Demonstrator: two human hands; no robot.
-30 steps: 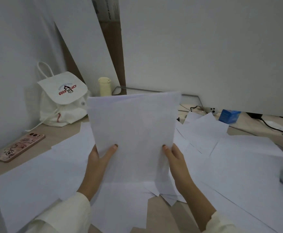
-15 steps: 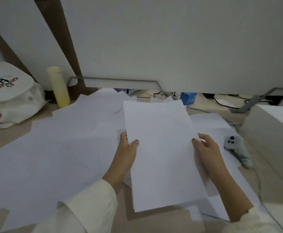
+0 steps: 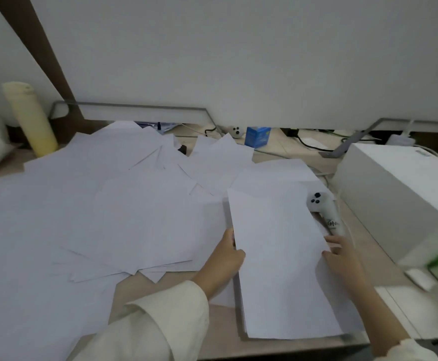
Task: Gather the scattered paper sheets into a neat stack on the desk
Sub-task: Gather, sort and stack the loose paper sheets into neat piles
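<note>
Head view: left hand (image 3: 225,256) and right hand (image 3: 342,259) each pinch an edge of the stack (image 3: 283,269) between them; I fear the controller (image 3: 324,212) just beyond the right hand could prop it askew; scattered sheets (image 3: 95,204) lie leftward.

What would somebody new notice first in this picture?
The left hand and right hand grip a paper stack by its long edges, right of centre. Loose white sheets sprawl overlapping across the left and middle. A pale yellow bottle stands far left; a white box sits far right.
</note>
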